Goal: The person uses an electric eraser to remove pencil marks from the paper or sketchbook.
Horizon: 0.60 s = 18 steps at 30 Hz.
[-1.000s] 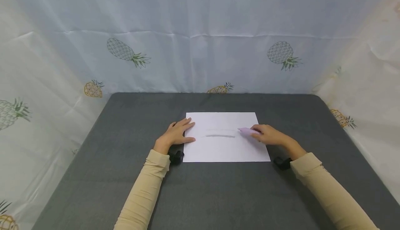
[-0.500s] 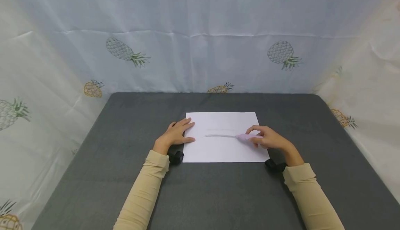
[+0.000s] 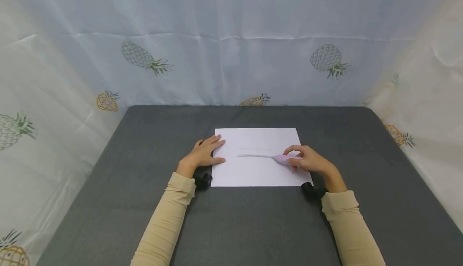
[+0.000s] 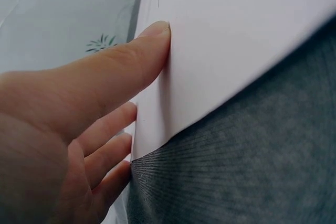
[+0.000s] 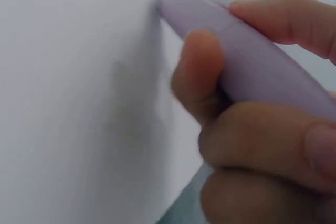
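A white sheet of paper (image 3: 253,175) lies on the dark grey table. Thin grey lines (image 3: 255,155) run across its middle, with a fainter mark above them. My left hand (image 3: 200,153) rests at the sheet's left edge, fingers spread; in the left wrist view its thumb (image 4: 155,38) reaches over the paper. My right hand (image 3: 307,160) grips a lilac pen-like tool (image 3: 280,159) with a thick, tapered body. Its tip meets the right end of the lines. In the right wrist view the fingers wrap round the lilac body, and its narrow end is close to the paper.
The grey table (image 3: 253,226) extends on all sides of the sheet. Behind it and at both sides hangs a pale cloth (image 3: 217,69) printed with pineapples. Black devices are strapped at both wrists, below tan sleeves (image 3: 166,217).
The right hand has brought the lilac tool's tip down and slightly left onto the lines' right end, its forearm swinging left. Left hand and paper stay put; the head view tilts slightly.
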Each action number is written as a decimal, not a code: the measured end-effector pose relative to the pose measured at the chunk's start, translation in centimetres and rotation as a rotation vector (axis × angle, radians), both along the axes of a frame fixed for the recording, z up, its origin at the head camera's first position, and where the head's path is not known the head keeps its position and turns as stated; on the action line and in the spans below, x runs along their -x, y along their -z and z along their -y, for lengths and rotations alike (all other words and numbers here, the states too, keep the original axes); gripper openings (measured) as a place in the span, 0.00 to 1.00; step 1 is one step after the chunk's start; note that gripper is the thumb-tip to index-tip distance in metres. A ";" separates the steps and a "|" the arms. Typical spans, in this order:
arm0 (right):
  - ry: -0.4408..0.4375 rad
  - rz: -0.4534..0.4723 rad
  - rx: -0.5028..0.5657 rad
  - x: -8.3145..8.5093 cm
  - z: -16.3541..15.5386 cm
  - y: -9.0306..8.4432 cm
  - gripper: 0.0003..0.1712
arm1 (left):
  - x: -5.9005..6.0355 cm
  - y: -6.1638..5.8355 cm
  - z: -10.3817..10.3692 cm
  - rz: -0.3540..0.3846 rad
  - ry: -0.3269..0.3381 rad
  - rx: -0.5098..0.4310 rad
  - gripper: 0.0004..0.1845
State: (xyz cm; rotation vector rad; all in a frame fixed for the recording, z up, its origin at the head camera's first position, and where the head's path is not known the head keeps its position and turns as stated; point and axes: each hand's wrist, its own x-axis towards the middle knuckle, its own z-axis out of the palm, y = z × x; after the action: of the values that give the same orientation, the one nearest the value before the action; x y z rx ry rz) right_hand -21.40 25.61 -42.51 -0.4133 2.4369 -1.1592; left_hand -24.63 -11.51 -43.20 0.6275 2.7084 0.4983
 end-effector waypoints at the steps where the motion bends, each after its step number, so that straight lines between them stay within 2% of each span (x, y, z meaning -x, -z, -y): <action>1: 0.002 -0.002 -0.006 0.0 0.1 -0.1 0.16 | 0.0 0.0 0.0 -0.001 0.001 -0.001 0.40; 18: 0.019 -0.018 -0.049 0.5 0.5 -0.6 0.16 | 0.1 -0.1 -0.2 0.015 -0.014 0.007 0.41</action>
State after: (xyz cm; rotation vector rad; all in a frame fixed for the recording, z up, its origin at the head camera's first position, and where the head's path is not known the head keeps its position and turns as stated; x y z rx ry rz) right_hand -21.88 25.14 -41.90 -0.3882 2.4841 -1.1052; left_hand -24.68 -11.36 -43.08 0.6016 2.7011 0.4952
